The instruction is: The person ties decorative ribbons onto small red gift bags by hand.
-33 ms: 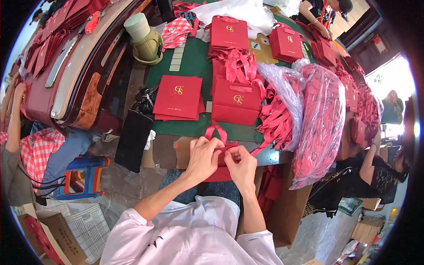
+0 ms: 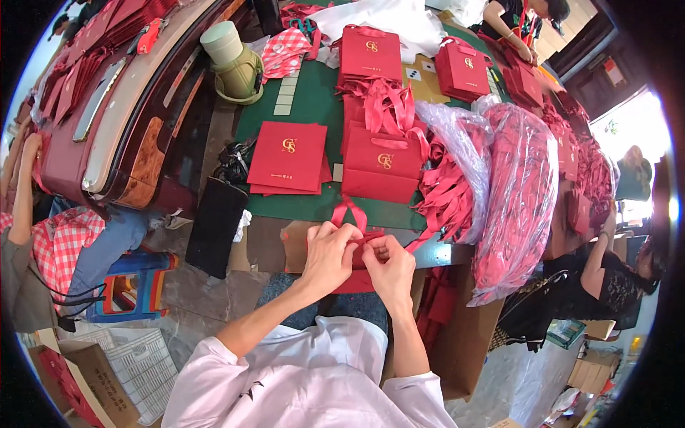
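Observation:
At the table's near edge, both hands work at the top of a small red paper bag (image 2: 354,284). My left hand (image 2: 330,251) is closed, with thumb and fingers pinching the bag's upper part from the left. Close beside it, my right hand (image 2: 389,268) pinches the same part from the right. What lies right between the fingertips is mostly hidden. A red ribbon loop (image 2: 349,208) rises above my left fingers. Just beyond are a flat stack of red bags (image 2: 287,158) and a red bag with a ribbon handle (image 2: 382,168).
Loose red ribbons (image 2: 451,191) spill from a clear plastic bag beside a long, ribbon-filled plastic bag (image 2: 515,200). A green cup (image 2: 237,73) stands far left. Below the table's right side is a cardboard box (image 2: 457,342). Other people sit left and right.

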{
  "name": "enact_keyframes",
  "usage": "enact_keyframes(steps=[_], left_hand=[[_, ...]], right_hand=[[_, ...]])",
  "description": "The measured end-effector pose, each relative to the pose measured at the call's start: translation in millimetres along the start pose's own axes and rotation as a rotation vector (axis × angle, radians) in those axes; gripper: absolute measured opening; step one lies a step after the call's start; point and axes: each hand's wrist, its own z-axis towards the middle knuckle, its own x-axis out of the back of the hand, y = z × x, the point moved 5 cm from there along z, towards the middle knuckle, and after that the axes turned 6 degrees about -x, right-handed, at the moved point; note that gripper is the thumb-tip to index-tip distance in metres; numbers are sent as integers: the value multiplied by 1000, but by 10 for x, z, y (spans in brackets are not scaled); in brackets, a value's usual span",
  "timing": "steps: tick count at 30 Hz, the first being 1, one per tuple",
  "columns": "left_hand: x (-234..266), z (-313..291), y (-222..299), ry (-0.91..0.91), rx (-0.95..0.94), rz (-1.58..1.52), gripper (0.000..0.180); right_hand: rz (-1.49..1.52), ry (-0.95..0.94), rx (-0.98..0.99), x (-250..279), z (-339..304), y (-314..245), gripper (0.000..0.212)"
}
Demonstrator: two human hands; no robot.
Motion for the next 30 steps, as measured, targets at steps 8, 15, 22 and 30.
enact_keyframes(steps=[8,15,22,30], left_hand=[[0,-43,67,129,-72,51,16],[48,-17,68,110,-64,30,16],[20,-23,-6,-44,-67,-28,21],[-27,-79,70,-60,-159,12,18]], right_hand=[[-31,-24,-13,30,35,-64,9],[40,74,69,16,-16,-100,12],[-159,122,338,26,-78,-97,15],[-168,-212,234,192,208,-19,9]])
